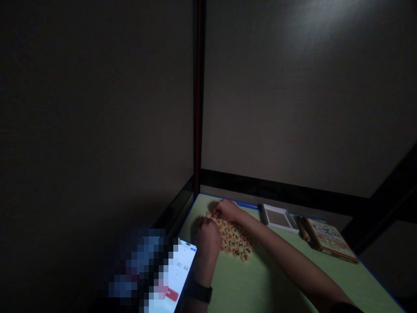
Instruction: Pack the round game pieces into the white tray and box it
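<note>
Round wooden xiangqi pieces [233,237] with red and black characters lie packed side by side in rows on a green tabletop [243,282]. At the far left end of the rows, my right hand [226,209] reaches across with its fingers pinched together at a piece. My left hand [208,234] rests against the near left side of the group, its fingers curled downward. The back of that hand hides its fingertips, and what they hold cannot be made out. A dark band [200,292] circles my left wrist.
A lit phone [177,274] showing a timer stands left of my left forearm, partly pixelated. A shallow white box [280,218] lies at the back of the table. Right of it is a flat printed box [334,239]. Dark walls meet behind the table.
</note>
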Tool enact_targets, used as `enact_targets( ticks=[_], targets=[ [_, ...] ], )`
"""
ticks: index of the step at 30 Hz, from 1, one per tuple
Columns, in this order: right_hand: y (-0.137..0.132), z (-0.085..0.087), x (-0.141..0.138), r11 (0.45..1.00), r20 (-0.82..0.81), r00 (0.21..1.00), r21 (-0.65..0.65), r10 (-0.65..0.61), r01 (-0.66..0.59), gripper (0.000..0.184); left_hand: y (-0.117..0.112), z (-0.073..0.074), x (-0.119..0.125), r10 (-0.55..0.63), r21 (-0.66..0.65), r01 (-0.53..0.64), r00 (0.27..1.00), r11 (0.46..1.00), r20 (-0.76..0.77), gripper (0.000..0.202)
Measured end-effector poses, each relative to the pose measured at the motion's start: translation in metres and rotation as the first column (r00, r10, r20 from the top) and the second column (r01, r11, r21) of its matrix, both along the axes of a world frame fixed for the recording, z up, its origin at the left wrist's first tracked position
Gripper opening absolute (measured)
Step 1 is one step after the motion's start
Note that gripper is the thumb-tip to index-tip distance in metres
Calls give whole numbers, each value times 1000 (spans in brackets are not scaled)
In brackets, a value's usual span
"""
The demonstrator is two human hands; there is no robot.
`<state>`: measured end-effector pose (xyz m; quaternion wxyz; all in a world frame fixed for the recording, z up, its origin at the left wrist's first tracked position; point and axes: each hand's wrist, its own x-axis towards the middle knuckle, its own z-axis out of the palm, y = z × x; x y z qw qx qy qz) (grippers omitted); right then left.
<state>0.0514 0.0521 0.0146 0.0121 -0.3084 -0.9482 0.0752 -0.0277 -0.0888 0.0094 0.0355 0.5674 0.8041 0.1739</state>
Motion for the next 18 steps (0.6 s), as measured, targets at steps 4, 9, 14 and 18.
enact_targets(
  ticks=[4,9,14,18],
  targets=[
    [-11,4,-13,996,111,994,79,24,-33,23,1,-1,-6,33,-130,-30,999,991,17,36],
    [-14,4,-21,991,199,980,134,2,-30,22,2,-5,-3,23,-161,-23,1000,987,-1,32],
    [-13,2,-22,991,220,975,128,12,-41,23,2,-5,-3,22,-190,-22,1000,982,0,25],
    [-14,5,-20,992,186,981,111,44,-66,23,0,-2,-3,-5,-200,4,1000,980,-2,28]
  ],
)
